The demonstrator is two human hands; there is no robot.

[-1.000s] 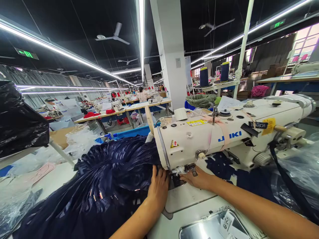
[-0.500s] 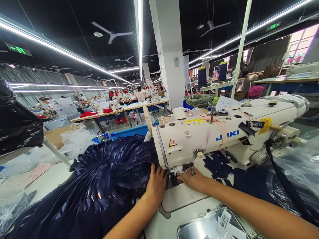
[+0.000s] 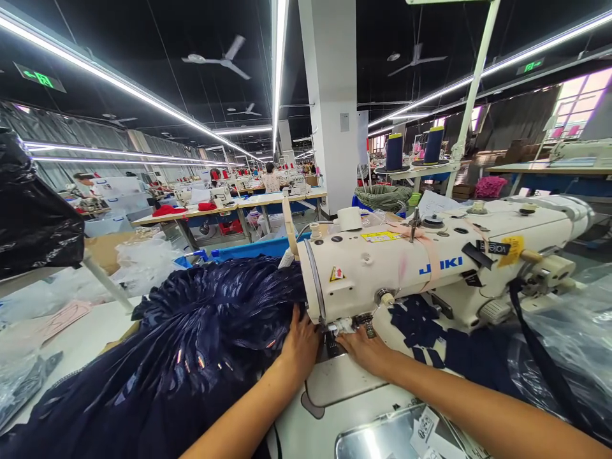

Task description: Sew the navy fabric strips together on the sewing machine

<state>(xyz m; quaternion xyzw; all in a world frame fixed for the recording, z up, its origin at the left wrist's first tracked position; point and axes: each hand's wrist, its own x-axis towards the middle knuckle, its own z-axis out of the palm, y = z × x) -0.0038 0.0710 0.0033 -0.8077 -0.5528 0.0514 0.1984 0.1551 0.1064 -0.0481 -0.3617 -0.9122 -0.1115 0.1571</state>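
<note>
Navy fabric [image 3: 205, 319] lay gathered just beside the left hand [image 3: 301, 344], seemingly the finished share; loose navy pieces [image 3: 421, 326] beyond the right hand [image 3: 366, 349] looked left to do. Under the sewing machine [image 3: 363, 271], whether either hand pinched cloth couldn't be told.

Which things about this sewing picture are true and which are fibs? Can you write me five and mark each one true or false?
1. The left hand is right next to the gathered navy fabric. True.

2. The JUKI letters on the sewing machine are red. False: they are blue.

3. Two navy thread cones stand to the right of the white pillar in the picture. True.

4. The right hand is on top of the sewing machine. False: it is low down, under the machine's head.

5. A black plastic bag shows at the picture's left edge. True.
</note>
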